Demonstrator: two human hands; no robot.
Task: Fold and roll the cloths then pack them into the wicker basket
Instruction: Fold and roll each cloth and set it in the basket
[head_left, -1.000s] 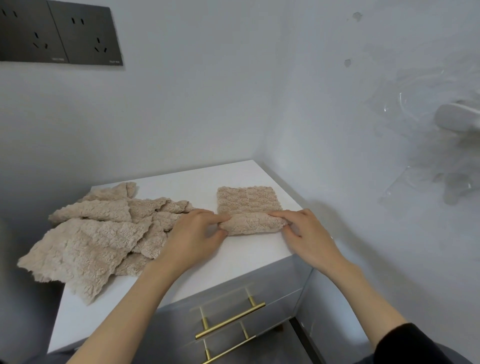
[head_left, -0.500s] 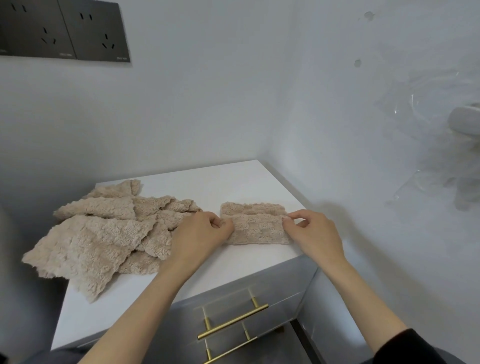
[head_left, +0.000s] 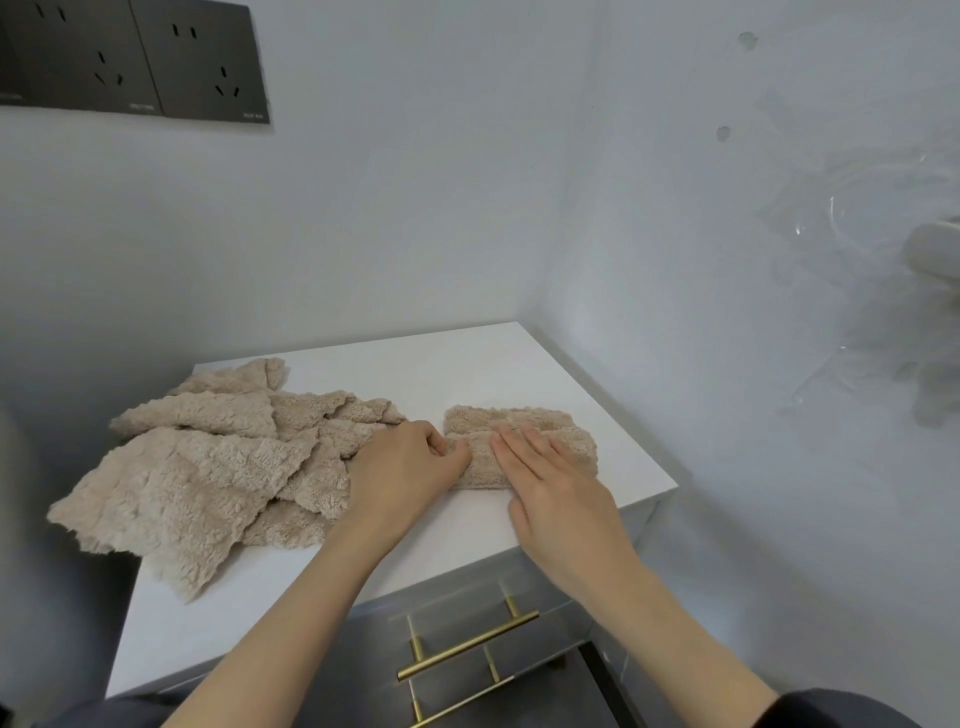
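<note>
Head view: a folded beige cloth, almost fully rolled, lies on the white cabinet near its front right corner. Its long axis runs left to right, roughly along the front edge. The left hand grips the roll's left end with curled fingers. The right hand lies flat on top, fingers straight and pressed together. Half a second ago that hand pinched the right end instead, and the flat strip beyond the roll has narrowed. Loose cloths are heaped just left, touching the left hand.
</note>
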